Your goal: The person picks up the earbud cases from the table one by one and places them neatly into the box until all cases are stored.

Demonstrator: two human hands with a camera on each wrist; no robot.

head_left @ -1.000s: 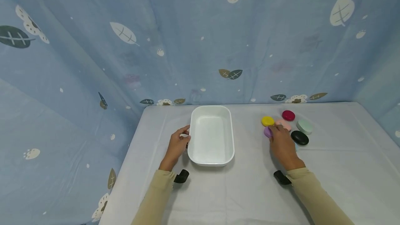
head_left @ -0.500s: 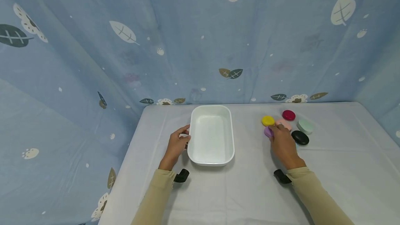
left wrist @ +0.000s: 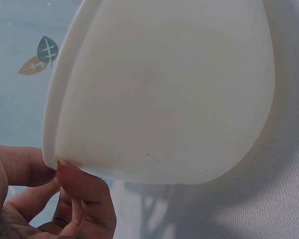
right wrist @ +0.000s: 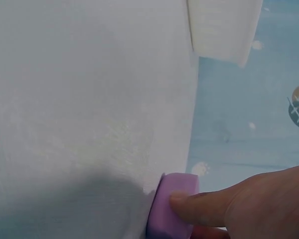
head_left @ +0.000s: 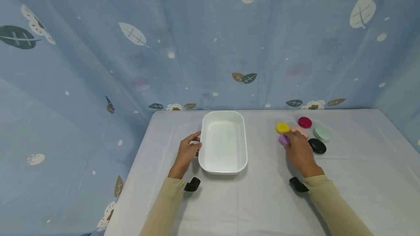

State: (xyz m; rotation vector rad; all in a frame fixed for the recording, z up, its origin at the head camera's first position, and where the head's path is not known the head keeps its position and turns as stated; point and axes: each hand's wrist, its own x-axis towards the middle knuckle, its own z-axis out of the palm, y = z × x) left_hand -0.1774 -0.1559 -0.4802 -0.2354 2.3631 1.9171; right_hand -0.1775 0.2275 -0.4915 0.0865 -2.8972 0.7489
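At the middle of the table stands a white rectangular dish [head_left: 223, 143] with a raised rim. My left hand [head_left: 185, 154] pinches its left rim between thumb and finger; the left wrist view shows this grip on the dish's edge [left wrist: 159, 99]. My right hand [head_left: 300, 154] holds a purple bar of soap [head_left: 283, 139], whose face the thumb presses in the right wrist view. That soap stands on its side on the cloth. Around the right hand lie a yellow soap [head_left: 282, 127], a partly covered pink soap [head_left: 298, 130] and a black oval soap [head_left: 317, 146].
Behind these lie a red soap [head_left: 304, 122] and a mint-green soap [head_left: 321, 133]. A white cloth [head_left: 259, 207] covers the table. Its far edge meets a blue patterned curtain [head_left: 197, 46].
The whole head view has shifted slightly. A pale blue bit beside the right hand is now hidden. Both hands keep their places on the dish and the purple soap.
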